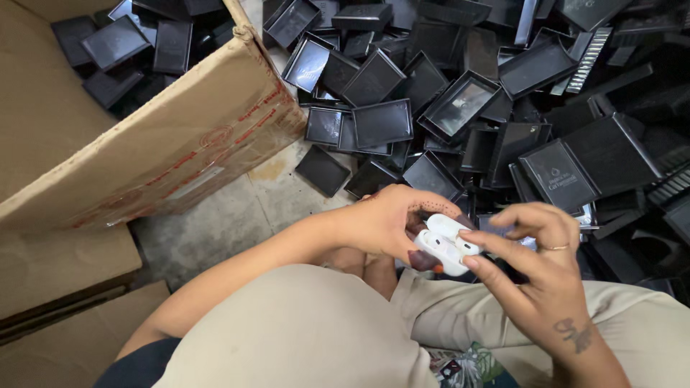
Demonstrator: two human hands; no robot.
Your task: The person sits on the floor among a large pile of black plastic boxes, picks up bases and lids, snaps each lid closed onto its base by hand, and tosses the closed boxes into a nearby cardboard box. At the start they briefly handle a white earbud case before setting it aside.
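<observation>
Left hand [384, 219] grasps glossy white rounded earbud case [445, 244], right hand [535, 259] pinches its edge; matte black rectangular trays [381, 122] heaped on floor, brown cardboard box [180, 144] beside.

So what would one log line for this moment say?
left hand: holds white earbud case | right hand: fingertips on case | around: black trays on floor, cardboard box

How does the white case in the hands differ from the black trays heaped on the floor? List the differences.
Colour: the white case is glossy white; the black trays are dark.
Shape: the white case is rounded and open on a hinge; the black trays are flat, shallow rectangles with raised rims.
Place: the white case is held in the left hand with the right hand touching it; the black trays lie loose in a heap.
Both look like plastic.
</observation>
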